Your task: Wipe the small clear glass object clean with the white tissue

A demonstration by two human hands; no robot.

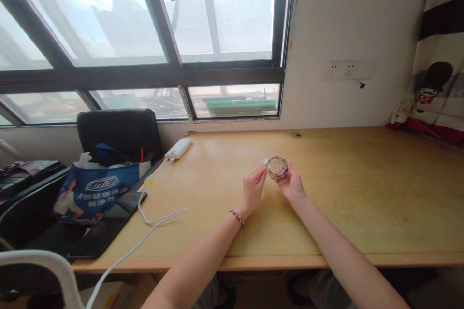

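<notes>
My right hand (290, 183) is closed around the lower right side of a shiny, see-through ring with a brownish rim (277, 178), held above the table. Its exact kind is hard to make out; it looks like a roll of clear tape. Close against the ring's left edge, my left hand (253, 184) pinches a small white piece (265, 161) between its fingertips. Whether that piece is joined to the ring I cannot tell. A beaded bracelet (238, 219) circles my left wrist.
The yellowish wooden table (362, 193) stretches below both hands. At its left lie a white power bank (179, 148) and a white cable (152, 222). A black chair (119, 128) holds a blue bag (97, 190), with a dark flat panel (112, 227) beside it. Wall sockets (348, 70) sit behind.
</notes>
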